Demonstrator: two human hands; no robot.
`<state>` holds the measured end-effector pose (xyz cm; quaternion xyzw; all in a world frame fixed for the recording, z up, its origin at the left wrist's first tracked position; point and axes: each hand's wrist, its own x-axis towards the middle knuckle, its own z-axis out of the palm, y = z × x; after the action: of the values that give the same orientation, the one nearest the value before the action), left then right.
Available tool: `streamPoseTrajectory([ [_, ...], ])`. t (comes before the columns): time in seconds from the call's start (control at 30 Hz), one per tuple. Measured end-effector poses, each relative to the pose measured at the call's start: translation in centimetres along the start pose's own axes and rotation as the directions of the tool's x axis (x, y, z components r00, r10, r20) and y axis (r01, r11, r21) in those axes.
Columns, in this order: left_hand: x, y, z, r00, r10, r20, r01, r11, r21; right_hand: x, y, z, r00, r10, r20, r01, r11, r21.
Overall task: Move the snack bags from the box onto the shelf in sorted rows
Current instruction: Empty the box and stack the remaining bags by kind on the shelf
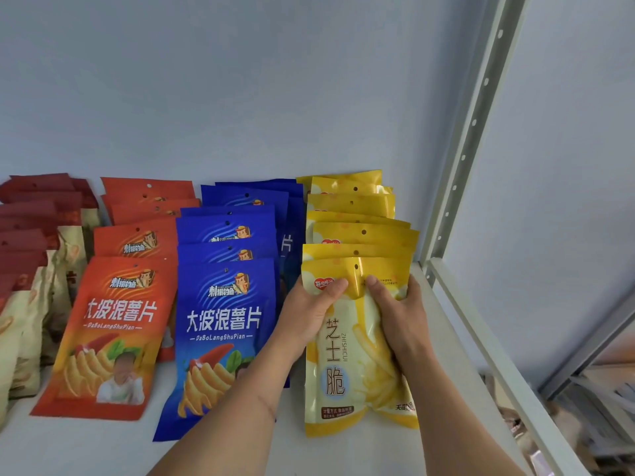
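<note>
A yellow snack bag stands at the front of the yellow row at the right end of the white shelf. My left hand grips its upper left side, thumb on the front. My right hand grips its upper right side the same way. To the left run a blue row, an orange row and a dark red and cream row. The box is out of view.
A grey perforated shelf upright rises at the right, close to the yellow row. The pale wall stands behind the rows. Below right, past the shelf edge, lie blurred boxes and clutter.
</note>
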<state>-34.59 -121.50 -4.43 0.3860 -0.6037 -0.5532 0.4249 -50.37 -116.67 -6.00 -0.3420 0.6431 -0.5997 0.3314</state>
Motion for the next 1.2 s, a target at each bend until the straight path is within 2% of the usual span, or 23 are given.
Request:
streamPoseTrajectory([
  [0.2,-1.1,0.5,0.4,0.974,0.06,-0.218,0.0,0.965,0.264,-0.3,-0.3,0.1,0.994,-0.024,-0.106,0.005,0.984,-0.176],
  [0.27,-2.5,0.9,0.9,0.947,0.13,-0.293,0.027,0.878,0.478,-0.4,-0.3,0.0,0.992,-0.044,-0.118,0.019,0.978,-0.206],
  [0.3,-3.6,1.2,1.3,0.922,0.22,-0.318,0.022,0.791,0.611,-0.4,-0.4,0.0,0.991,-0.052,-0.121,0.025,0.976,-0.215],
  [0.37,-6.3,1.7,2.4,0.834,0.502,-0.231,-0.09,0.535,0.84,-0.4,-0.5,0.0,0.99,-0.066,-0.128,0.036,0.974,-0.224],
  [0.4,-7.6,1.6,3.1,0.79,0.599,-0.132,-0.173,0.424,0.889,-0.4,-0.5,0.0,0.989,-0.071,-0.132,0.039,0.973,-0.229],
  [0.43,-8.6,0.9,3.9,0.77,0.637,-0.037,-0.242,0.346,0.906,-0.5,-0.5,0.0,0.988,-0.073,-0.135,0.04,0.972,-0.231],
  [0.47,-9.5,-0.1,4.4,0.776,0.629,0.043,-0.285,0.288,0.914,-0.6,-0.5,0.1,0.987,-0.074,-0.14,0.04,0.972,-0.231],
  [0.53,-10.7,-2.4,4.7,0.831,0.533,0.157,-0.297,0.186,0.937,-0.8,-0.5,0.1,0.987,-0.078,-0.144,0.043,0.971,-0.237],
  [0.63,-10.8,-4.4,3.5,0.888,0.398,0.231,-0.275,0.057,0.96,-0.9,-1.0,-0.3,0.99,-0.093,-0.105,0.064,0.966,-0.249],
  [0.73,-10.2,-5.0,2.5,0.896,0.355,0.266,-0.265,-0.052,0.963,0.3,-2.4,-0.4,0.981,-0.178,-0.078,0.141,0.927,-0.347],
  [0.8,-10.0,-5.2,2.3,0.892,0.36,0.273,-0.265,-0.072,0.961,1.9,-4.5,-0.1,0.948,-0.315,-0.034,0.251,0.812,-0.526],
  [0.9,-9.9,-5.4,2.3,0.88,0.383,0.281,-0.277,-0.067,0.959,4.7,-8.5,1.1,0.866,-0.478,0.146,0.418,0.532,-0.736],
  [1.0,-9.5,-5.5,2.3,0.877,0.383,0.29,-0.283,-0.078,0.956,7.1,-11.2,2.3,0.802,-0.482,0.352,0.525,0.289,-0.8],
  [1.1,-9.1,-5.6,2.3,0.869,0.398,0.293,-0.287,-0.075,0.955,8.8,-11.5,3.2,0.797,-0.376,0.473,0.566,0.189,-0.803],
  [1.2,-8.8,-5.9,2.2,0.85,0.437,0.296,-0.297,-0.067,0.953,9.9,-10.9,3.4,0.811,-0.293,0.506,0.568,0.192,-0.8],
])
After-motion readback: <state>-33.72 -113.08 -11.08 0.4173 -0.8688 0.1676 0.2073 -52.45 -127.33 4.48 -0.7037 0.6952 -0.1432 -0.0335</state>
